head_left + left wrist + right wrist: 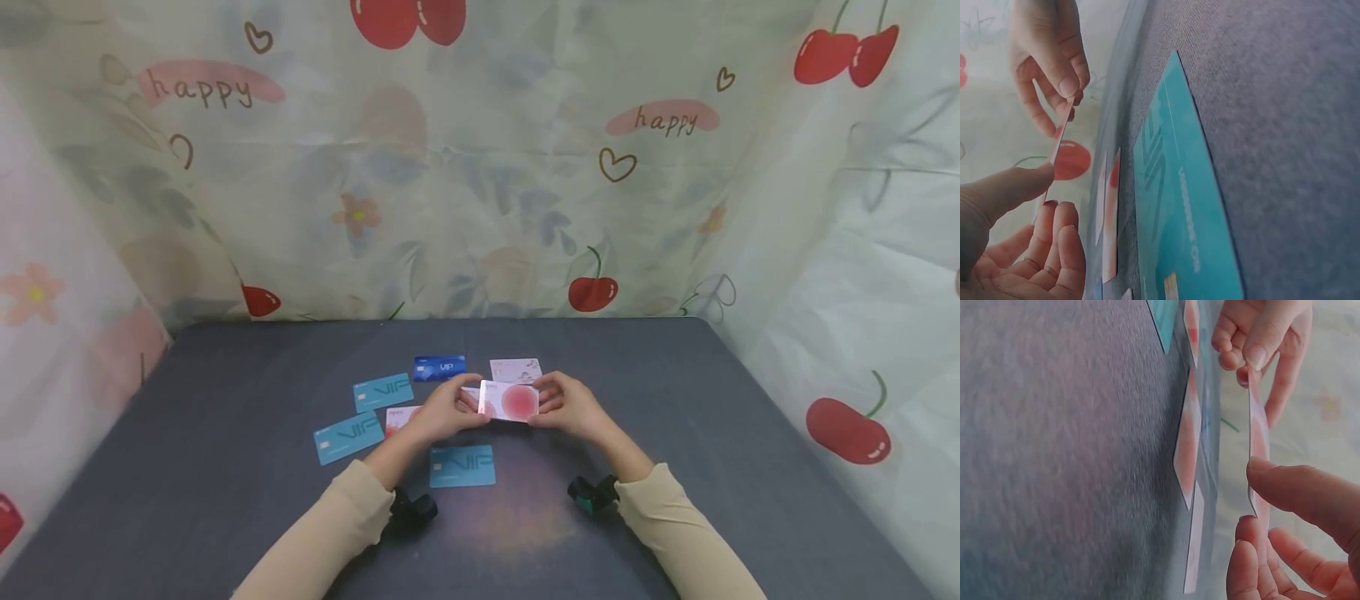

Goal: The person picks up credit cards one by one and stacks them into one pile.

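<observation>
Both hands hold one pink-and-white card [510,401] with a round red patch, raised off the table and tilted toward the head camera. My left hand [447,410] pinches its left end between thumb and fingers, and my right hand [572,407] pinches the opposite end. In the right wrist view the card [1259,437] appears nearly edge-on between the two thumbs. Behind it, partly hidden by the left hand, lies another pinkish card [470,393]. A teal VIP card [462,467] lies flat just in front of the hands.
Two more teal VIP cards [382,392] [348,437] lie to the left, beside a partly covered pink card [400,418]. Farther back are a dark blue VIP card [439,367] and a pale patterned card [515,370]. A printed curtain [480,208] hangs behind the dark table [247,400].
</observation>
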Demonstrator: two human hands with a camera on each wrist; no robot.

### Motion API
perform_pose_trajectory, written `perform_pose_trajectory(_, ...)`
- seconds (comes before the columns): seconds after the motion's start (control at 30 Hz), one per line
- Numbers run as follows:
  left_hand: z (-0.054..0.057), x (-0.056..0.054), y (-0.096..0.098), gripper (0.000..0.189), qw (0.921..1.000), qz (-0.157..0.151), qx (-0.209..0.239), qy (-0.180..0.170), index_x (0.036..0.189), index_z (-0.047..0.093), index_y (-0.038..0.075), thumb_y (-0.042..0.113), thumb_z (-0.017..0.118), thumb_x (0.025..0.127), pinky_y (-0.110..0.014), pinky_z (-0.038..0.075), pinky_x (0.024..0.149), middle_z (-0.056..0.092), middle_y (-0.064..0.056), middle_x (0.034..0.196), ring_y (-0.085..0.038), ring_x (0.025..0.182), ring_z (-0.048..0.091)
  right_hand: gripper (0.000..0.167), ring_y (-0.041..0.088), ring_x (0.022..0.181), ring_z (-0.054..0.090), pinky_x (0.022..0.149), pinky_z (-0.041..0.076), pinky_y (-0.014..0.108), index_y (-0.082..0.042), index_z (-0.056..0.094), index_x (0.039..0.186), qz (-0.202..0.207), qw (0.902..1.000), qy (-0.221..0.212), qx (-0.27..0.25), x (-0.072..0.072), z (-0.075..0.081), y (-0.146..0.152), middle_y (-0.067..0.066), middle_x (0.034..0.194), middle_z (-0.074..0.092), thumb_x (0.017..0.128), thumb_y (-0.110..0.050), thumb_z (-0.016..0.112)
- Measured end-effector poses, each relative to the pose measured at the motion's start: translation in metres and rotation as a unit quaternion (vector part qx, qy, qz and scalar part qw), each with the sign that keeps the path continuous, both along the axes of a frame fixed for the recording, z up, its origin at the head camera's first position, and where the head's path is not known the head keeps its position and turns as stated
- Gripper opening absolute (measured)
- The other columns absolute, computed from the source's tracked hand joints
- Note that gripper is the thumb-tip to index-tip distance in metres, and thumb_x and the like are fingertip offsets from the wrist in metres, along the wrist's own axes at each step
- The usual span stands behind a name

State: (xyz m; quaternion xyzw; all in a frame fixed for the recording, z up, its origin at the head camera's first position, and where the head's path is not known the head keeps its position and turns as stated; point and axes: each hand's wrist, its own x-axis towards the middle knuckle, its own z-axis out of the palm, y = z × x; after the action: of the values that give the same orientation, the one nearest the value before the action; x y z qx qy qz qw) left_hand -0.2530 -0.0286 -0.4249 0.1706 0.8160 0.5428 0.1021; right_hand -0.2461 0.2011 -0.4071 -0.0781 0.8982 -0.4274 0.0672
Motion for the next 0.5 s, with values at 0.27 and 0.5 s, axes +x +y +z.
perform_pose_trajectory(0.27, -0.001, 0.005, -0.013, 0.061, 0.9999, 0.002, -0.006, 0.014, 0.132, 0.045, -0.002, 0.006, 0.072, 0.078, -0.023, 0.051, 0.065, 0.062, -0.015, 0.082, -0.011, 0.068, 0.059, 0.052, 0.017, 0.079, 0.065, 0.073, 0.056, 0.031, 0.003, 0.053, 0.115, 0.019, 0.9998, 0.001, -0.011, 0.002, -0.001, -0.012, 0.017, 0.097, 0.062, 0.071, -0.006, 0.079)
perform_pose_trajectory(0.5, -0.004, 0.011, -0.025, 0.06, 0.9999, 0.009, -0.012, -0.007, 0.132, 0.046, 0.003, 0.006, 0.072, 0.079, -0.024, 0.051, 0.068, 0.062, -0.012, 0.086, -0.011, 0.071, 0.058, 0.051, 0.015, 0.077, 0.064, 0.072, 0.056, 0.03, 0.002, 0.054, 0.113, 0.042, 0.9991, 0.007, -0.01, 0.006, -0.002, -0.019, 0.016, 0.094, 0.061, 0.07, -0.007, 0.08)
